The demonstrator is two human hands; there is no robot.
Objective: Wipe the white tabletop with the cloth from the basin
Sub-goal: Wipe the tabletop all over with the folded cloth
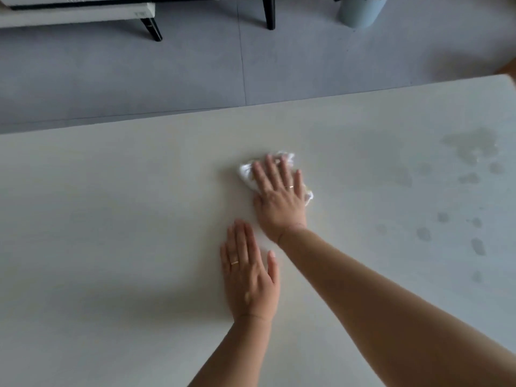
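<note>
The white tabletop (111, 219) fills the lower part of the head view. A crumpled white cloth (247, 171) lies near its middle. My right hand (279, 196) presses flat on top of the cloth, fingers spread, and covers most of it. My left hand (248, 272) rests flat on the bare tabletop just in front of the right hand, palm down, holding nothing. Each hand wears a ring. The basin is out of view.
Wet patches and drops (472, 146) mark the tabletop at the right. Beyond the far table edge lies grey floor (167, 74), with black furniture legs (152, 29) and a grey bin (360, 11) at the top.
</note>
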